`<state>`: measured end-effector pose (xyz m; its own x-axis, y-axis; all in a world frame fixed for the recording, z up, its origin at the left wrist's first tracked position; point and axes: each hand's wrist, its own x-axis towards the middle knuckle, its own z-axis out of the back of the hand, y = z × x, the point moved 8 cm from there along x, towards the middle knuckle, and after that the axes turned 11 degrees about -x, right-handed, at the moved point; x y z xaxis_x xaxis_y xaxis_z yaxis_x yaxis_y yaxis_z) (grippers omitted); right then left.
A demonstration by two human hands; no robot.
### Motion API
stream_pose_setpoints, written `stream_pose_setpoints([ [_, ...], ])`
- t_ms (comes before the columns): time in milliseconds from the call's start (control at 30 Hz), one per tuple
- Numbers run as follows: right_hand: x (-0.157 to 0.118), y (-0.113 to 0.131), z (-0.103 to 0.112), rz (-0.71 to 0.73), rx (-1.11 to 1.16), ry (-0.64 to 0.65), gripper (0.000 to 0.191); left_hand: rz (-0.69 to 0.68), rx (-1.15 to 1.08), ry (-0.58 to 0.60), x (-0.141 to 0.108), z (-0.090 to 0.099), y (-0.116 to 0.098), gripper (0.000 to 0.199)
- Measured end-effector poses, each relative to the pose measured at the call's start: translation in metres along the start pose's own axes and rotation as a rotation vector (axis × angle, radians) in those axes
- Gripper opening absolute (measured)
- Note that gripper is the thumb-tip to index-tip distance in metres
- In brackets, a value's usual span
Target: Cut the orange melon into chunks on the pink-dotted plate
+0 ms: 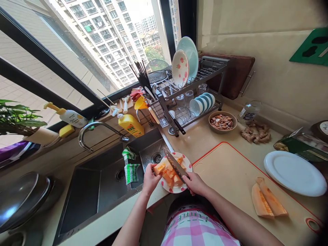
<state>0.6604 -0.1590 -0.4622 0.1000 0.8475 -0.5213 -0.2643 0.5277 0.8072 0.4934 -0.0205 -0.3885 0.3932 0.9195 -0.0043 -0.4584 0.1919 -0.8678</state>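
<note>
Fingers of left hand (151,180) holding melon chunks (160,168), right hand (195,183) gripping a kitchen knife (175,166), red-dotted plate (176,190) beneath

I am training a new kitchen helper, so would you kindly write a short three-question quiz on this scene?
1. Which hand grips the knife?
2. True or false: the melon slices lie on the cutting board.
3. What is the left hand touching: A, a sponge; B, the melon pieces; or C, the tap?

Key: 1, the right hand; 2, true; 3, B.
</note>
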Motion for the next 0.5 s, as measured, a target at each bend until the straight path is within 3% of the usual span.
stream_pose_setpoints([
  [200, -0.001, -0.001, -0.003, -0.023, -0.054, -0.004, 0.025, 0.225, -0.336, -0.078, -0.004, 0.006, 0.024, 0.043],
  [500, 0.003, -0.011, -0.007, -0.107, 0.058, 0.028, 0.023, 0.361, -0.803, -0.131, -0.011, 0.010, 0.040, 0.054],
])
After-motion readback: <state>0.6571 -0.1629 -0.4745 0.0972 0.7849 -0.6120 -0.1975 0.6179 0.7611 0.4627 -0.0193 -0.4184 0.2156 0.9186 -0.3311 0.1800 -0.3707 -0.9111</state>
